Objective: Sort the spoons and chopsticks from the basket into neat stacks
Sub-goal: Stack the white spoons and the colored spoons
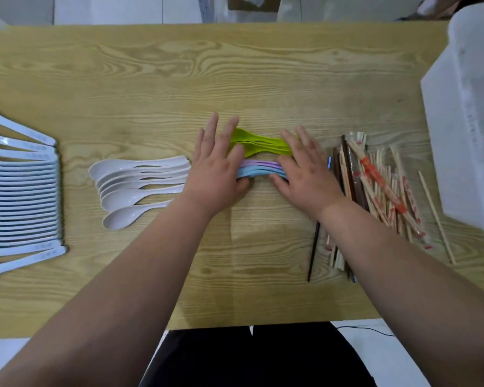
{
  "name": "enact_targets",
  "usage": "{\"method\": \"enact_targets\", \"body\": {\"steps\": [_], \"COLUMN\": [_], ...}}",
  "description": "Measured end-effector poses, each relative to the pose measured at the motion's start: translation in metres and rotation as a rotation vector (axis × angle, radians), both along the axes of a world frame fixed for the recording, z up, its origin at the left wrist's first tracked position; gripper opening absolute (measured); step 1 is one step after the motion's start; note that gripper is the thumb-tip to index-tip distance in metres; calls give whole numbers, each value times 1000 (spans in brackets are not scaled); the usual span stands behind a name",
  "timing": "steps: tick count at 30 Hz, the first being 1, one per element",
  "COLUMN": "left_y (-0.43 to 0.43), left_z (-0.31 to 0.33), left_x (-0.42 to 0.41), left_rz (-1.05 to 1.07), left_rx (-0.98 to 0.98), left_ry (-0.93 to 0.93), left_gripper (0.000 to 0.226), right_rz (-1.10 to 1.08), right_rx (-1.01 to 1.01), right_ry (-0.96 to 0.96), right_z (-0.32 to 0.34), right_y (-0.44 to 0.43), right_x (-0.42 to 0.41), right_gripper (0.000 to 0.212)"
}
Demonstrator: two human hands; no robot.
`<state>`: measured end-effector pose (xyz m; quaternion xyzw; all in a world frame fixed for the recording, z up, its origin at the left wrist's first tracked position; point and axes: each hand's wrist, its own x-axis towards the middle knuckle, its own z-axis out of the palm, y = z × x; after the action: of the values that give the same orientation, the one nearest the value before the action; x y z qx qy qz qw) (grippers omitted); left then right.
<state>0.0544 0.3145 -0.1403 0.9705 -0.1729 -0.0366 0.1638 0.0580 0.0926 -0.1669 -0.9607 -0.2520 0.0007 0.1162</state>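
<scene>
Coloured spoons (259, 145) are squared between flat-fingered left hand (215, 171) and right hand (305, 169); uneven pressure risks scatter toward three-o'clock chopsticks (375, 185).

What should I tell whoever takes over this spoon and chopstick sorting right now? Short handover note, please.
Left hand: open, flat on one end of the green spoons, purple spoons and blue spoons.
Right hand: open, flat on their other end.
Done: white spoons in a row at the table's left edge; cream spoons fanned beside them.
Left: square up the coloured groups; chopsticks lie in a loose mixed pile on the right, beside the white basket, whose inside is hidden.
</scene>
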Motion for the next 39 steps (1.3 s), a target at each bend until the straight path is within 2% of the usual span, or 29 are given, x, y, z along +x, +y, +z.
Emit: {"method": "enact_targets", "body": {"steps": [5,8,10,13,16,18,24,27,31,35,39], "left_y": [0,-1,-2,-7,-8,-5,-4,-9,-12,-3,-10], "left_z": [-8,-12,-12,-9,-6,-4,-2,-6,-9,-5,-2], "left_x": [19,12,4,-9,-21,-29,-50,-55,-59,-55,-57], "left_rz": [-92,-56,-20,-2,-53,-72,172,236,277,252,130], "left_rx": [-84,-146,-179,-140,-56,-95,-388,-441,-476,-413,-199], "left_ry": [35,3,-41,-26,11,33,164,191,176,179,137], "left_gripper": [38,35,41,55,56,56,65,68,59,53,60], "right_rz": [-23,-28,-25,-50,-40,-35,29,57,21,-42,0], "right_rx": [94,133,134,100,39,35,70,65,0,34,41], "right_ry": [-23,-88,-90,-50,-24,-7,-52,-66,-35,46,82], "right_z": [-5,-5,-4,-3,-4,-4,-2,1,4,3,-3], "right_y": [3,7,10,11,9,7,3,2,7,3,0], "right_x": [15,15,9,-8,-24,-31,-43,-44,-50,-44,-43], "right_gripper": [37,36,38,48,52,51,47,44,47,62,65]}}
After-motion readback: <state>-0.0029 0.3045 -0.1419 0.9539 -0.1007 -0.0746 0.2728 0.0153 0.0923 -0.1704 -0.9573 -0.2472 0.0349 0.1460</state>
